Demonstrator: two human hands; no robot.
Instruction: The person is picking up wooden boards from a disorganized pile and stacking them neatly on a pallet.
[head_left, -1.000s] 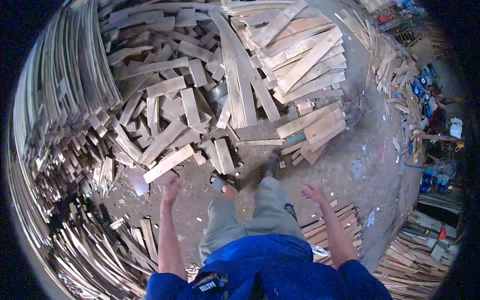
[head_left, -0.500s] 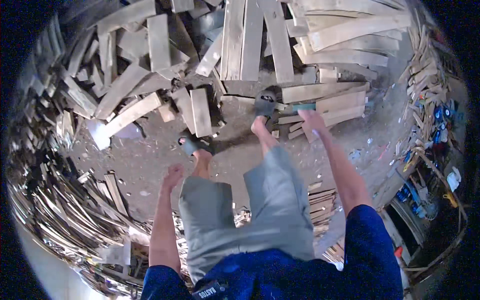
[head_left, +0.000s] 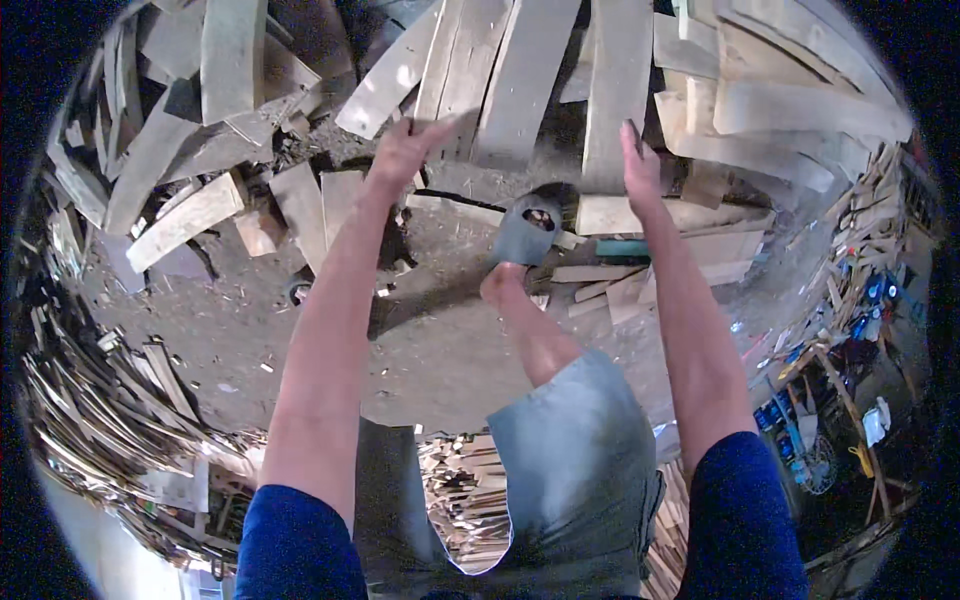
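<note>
My left hand (head_left: 402, 158) reaches forward, fingers apart and pointing right, over the near end of a cracked grey wooden plank (head_left: 462, 70). Beside that lies another long plank (head_left: 528, 85). At the right edge of a third long plank (head_left: 614, 95) is my right hand (head_left: 641, 168), its fingers stretched forward and nothing visible in it. Whether either hand touches wood I cannot tell. Between and below the hands, my right foot in a grey slipper (head_left: 524, 232) stands on the dirt floor.
Short boards (head_left: 190, 218) lie scattered at left, and stacked pale planks (head_left: 800, 105) at far right. A low board pile (head_left: 700, 250) sits right of my foot, with a green piece (head_left: 622, 247) in it. Thin strips (head_left: 100, 400) heap at lower left. A wheel (head_left: 815, 465) stands at right.
Both hands have moved forward and apart from my body, up to the long planks. My view has shifted closer to the planks, and my left foot is now mostly hidden behind my left arm.
</note>
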